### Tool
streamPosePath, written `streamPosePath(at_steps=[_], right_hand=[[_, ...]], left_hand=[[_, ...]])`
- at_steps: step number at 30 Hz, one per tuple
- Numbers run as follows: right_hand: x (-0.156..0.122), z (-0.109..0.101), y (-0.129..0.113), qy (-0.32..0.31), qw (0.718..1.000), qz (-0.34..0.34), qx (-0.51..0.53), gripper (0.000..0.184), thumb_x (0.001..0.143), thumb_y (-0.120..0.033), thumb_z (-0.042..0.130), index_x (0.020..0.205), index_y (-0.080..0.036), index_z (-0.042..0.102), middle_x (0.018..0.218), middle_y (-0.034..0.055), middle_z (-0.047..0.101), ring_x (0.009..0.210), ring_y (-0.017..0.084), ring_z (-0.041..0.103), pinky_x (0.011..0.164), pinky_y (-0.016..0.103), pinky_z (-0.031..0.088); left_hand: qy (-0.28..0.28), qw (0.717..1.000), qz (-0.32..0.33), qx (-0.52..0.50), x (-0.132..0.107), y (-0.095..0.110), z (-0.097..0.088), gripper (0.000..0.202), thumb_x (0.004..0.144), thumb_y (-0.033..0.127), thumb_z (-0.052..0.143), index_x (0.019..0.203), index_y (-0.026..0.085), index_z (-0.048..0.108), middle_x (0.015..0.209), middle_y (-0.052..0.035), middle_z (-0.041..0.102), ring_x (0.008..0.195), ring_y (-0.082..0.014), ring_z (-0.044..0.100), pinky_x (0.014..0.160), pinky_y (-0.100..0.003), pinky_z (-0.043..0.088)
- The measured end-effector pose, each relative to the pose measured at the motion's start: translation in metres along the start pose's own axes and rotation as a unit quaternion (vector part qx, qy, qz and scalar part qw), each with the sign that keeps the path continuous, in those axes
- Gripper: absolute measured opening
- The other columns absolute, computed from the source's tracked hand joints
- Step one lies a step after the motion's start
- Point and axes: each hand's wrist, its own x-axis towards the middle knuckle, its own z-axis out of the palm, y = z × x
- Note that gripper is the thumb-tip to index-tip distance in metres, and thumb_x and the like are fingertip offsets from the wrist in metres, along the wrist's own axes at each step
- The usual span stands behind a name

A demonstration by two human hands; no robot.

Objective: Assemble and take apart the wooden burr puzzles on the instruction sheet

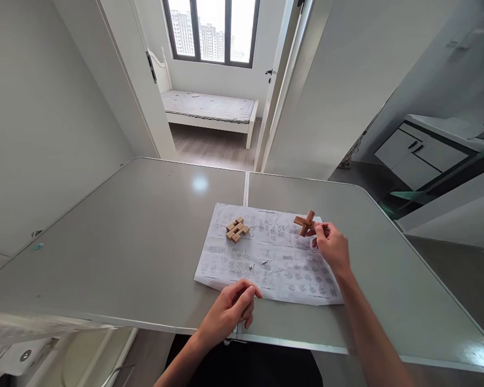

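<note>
Brown wooden cross point(305, 223) held in fingers of the right hand point(334, 246), left hand point(229, 309) loosely curled, cannot tell whether around anything, pale wooden blocks point(236, 235) on printed sheet point(226, 264), grey table point(145, 242).

The left grip point(234, 307) curls loosely; the right grip point(332, 245) pinches, arm point(367, 317) outstretched.

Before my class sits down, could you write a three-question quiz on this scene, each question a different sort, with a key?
1. True or false: the right hand holds the brown wooden cross.

2. What do the pale wooden blocks rest on?
A) bare tabletop
B) printed paper
C) floor

3. Fill the gap: in the room beyond, the bed stands beneath the ____.

Key: 1. True. 2. B. 3. Window.
</note>
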Motion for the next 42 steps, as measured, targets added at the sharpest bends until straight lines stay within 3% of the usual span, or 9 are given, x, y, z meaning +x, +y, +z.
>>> streamPosePath(at_steps=[7,16,23,26,29,32,35,38,42], right_hand=[[0.027,0.002,0.023,0.058,0.996,0.029,-0.066,0.044,0.094,-0.06,0.047,0.09,-0.021,0.065,0.067,0.0083,0.076,0.063,0.027,0.071,0.075,0.037,0.049],[0.025,0.003,0.026,0.064,0.994,0.041,-0.083,0.044,0.094,-0.061,0.049,0.092,-0.021,0.064,0.068,0.0065,0.076,0.059,0.026,0.068,0.067,0.035,0.046],[0.018,-0.003,0.017,0.166,0.977,0.015,-0.134,0.044,0.096,-0.059,0.049,0.107,-0.019,0.062,0.066,0.0052,0.072,0.062,0.026,0.063,0.058,0.031,0.033],[0.012,-0.001,0.003,0.165,0.981,-0.045,-0.093,0.039,0.098,-0.054,0.046,0.108,-0.019,0.06,0.065,0.0025,0.069,0.055,0.022,0.059,0.059,0.03,0.036],[0.005,0.009,-0.018,0.091,0.989,-0.119,-0.012,0.035,0.1,-0.051,0.045,0.106,-0.02,0.059,0.067,0.001,0.069,0.056,0.019,0.06,0.065,0.029,0.043],[-0.004,0.028,-0.042,0.011,0.984,-0.177,0.018,0.031,0.1,-0.048,0.046,0.102,-0.021,0.06,0.059,-0.0028,0.063,0.053,0.017,0.058,0.066,0.029,0.044],[-0.014,0.053,-0.06,-0.083,0.972,-0.218,0.028,0.028,0.102,-0.044,0.044,0.104,-0.022,0.061,0.063,-0.0033,0.062,0.053,0.016,0.056,0.062,0.029,0.045],[-0.023,0.077,-0.072,-0.111,0.961,-0.253,0.031,0.025,0.101,-0.041,0.048,0.112,-0.022,0.06,0.092,0.0044,0.069,0.067,0.019,0.062,0.07,0.033,0.051],[-0.034,0.101,-0.079,-0.131,0.938,-0.319,0.046,0.048,0.095,-0.043,0.062,0.137,-0.024,0.049,0.136,0.0148,0.055,0.126,0.031,0.056,0.103,0.047,0.051]], left_hand=[[0.009,1.0,-0.007,0.0,-0.001,0.003,0.002,0.042,0.096,0.057,0.059,0.093,0.015,0.062,0.059,0.0082,0.033,0.052,-0.0076,0.03,0.054,-0.023,0.044],[0.007,0.999,-0.009,0.032,0.0,-0.002,0.0,0.041,0.098,0.056,0.056,0.095,0.015,0.061,0.059,0.0073,0.037,0.051,-0.0076,0.035,0.054,-0.023,0.042],[0.011,0.986,0.028,0.165,0.006,0.027,-0.015,0.039,0.101,0.054,0.051,0.096,0.017,0.062,0.061,0.0056,0.04,0.055,-0.0095,0.036,0.054,-0.023,0.035],[0.08,0.933,0.117,0.331,0.024,0.045,-0.033,0.032,0.102,0.046,0.049,0.096,0.018,0.064,0.069,0.0019,0.051,0.061,-0.0116,0.044,0.06,-0.024,0.039],[0.162,0.831,0.207,0.49,0.053,0.057,-0.056,0.022,0.098,0.042,0.057,0.101,0.021,0.062,0.081,-0.0004,0.059,0.074,-0.0158,0.054,0.073,-0.029,0.046],[0.181,0.743,0.249,0.594,0.082,0.062,-0.081,0.044,0.088,0.049,0.07,0.118,0.021,0.058,0.105,-0.0064,0.061,0.093,-0.0236,0.06,0.08,-0.037,0.051],[0.12,0.719,0.252,0.637,0.102,0.062,-0.106,0.064,0.085,0.06,0.071,0.131,0.021,0.05,0.126,-0.012,0.056,0.091,-0.0234,0.063,0.079,-0.04,0.055],[0.12,0.704,0.27,0.646,0.111,0.059,-0.128,0.053,0.093,0.058,0.061,0.13,0.021,0.05,0.128,-0.0121,0.056,0.092,-0.0235,0.065,0.084,-0.043,0.055],[0.153,0.723,0.266,0.619,0.116,0.053,-0.147,0.029,0.106,0.038,0.039,0.124,0.019,0.052,0.111,-0.0086,0.064,0.088,-0.02,0.065,0.089,-0.041,0.053]])
